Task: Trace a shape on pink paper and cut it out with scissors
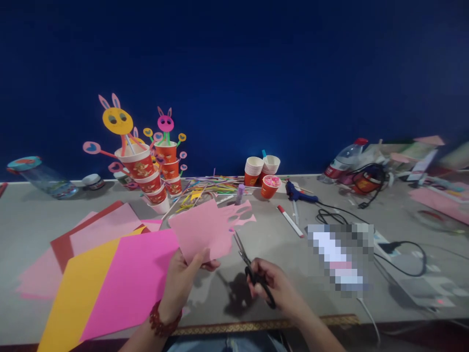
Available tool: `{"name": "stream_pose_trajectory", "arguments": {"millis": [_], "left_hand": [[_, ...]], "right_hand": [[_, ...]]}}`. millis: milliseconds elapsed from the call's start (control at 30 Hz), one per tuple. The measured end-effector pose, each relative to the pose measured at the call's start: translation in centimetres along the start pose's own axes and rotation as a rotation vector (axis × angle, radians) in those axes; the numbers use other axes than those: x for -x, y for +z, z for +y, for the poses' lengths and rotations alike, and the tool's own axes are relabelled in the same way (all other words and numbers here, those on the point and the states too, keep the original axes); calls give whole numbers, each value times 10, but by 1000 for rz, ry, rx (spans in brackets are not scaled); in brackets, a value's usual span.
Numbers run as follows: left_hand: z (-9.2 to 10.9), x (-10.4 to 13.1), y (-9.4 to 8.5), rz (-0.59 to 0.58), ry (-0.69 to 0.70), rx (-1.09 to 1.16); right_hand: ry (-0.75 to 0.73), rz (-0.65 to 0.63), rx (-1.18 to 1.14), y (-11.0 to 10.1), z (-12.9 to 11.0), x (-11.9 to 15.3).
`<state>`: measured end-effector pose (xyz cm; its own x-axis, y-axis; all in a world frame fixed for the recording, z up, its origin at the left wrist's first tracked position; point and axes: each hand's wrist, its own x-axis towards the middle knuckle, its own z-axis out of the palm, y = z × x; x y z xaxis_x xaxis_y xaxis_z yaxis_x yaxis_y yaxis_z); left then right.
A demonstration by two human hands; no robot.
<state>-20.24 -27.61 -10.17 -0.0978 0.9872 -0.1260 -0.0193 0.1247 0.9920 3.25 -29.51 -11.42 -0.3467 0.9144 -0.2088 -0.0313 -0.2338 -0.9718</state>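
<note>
Above table (293, 274), hands raised: paper (205, 230), scissors (252, 271).

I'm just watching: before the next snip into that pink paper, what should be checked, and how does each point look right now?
1. Left hand grips the pink paper: ok.
2. Right hand holds the scissors: ok.
3. Blades meet the paper's edge: ok.
4. Left fingers away from the blades: ok.
5. Blades open or shut: cannot tell.
6. Black cable away from the hands: ok.
</note>
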Motion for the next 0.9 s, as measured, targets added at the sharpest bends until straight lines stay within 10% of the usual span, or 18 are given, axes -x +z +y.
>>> {"name": "stream_pose_trajectory", "arguments": {"millis": [900], "left_hand": [[-12, 13, 0, -30, -75, 35]], "right_hand": [[2, 14, 26, 18, 10, -13]]}}
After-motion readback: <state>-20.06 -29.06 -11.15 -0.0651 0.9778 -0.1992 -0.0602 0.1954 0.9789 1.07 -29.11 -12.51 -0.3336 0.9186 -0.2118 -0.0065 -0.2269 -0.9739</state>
